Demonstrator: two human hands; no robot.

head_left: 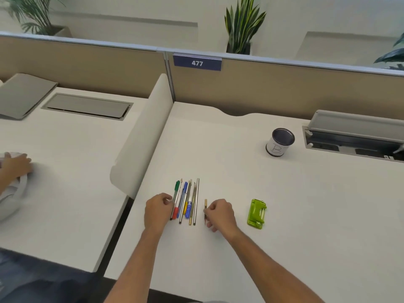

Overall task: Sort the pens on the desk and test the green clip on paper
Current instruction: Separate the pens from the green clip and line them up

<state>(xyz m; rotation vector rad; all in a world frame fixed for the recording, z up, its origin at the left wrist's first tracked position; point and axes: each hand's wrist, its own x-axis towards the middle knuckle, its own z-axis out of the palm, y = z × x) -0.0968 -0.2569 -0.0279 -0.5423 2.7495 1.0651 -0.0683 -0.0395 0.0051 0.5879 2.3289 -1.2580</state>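
Open-plan office, white desks (240, 171) split by tan partition panels (284, 88), blue desk number sign reading 477 (197, 63), cable trays (87, 106) set into desktops, potted plants (242, 25) behind the partition

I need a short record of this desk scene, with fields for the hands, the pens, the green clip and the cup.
left hand: rests against the left side of the pen group, fingers curled
right hand: fingers on a short pencil, apart from the group
pen group: pens and pencils lying side by side, roughly parallel
green clip: flat on the desk, right of the right hand, untouched
cup: upright, far right, marked B, looks empty
paper: none visible on this desk
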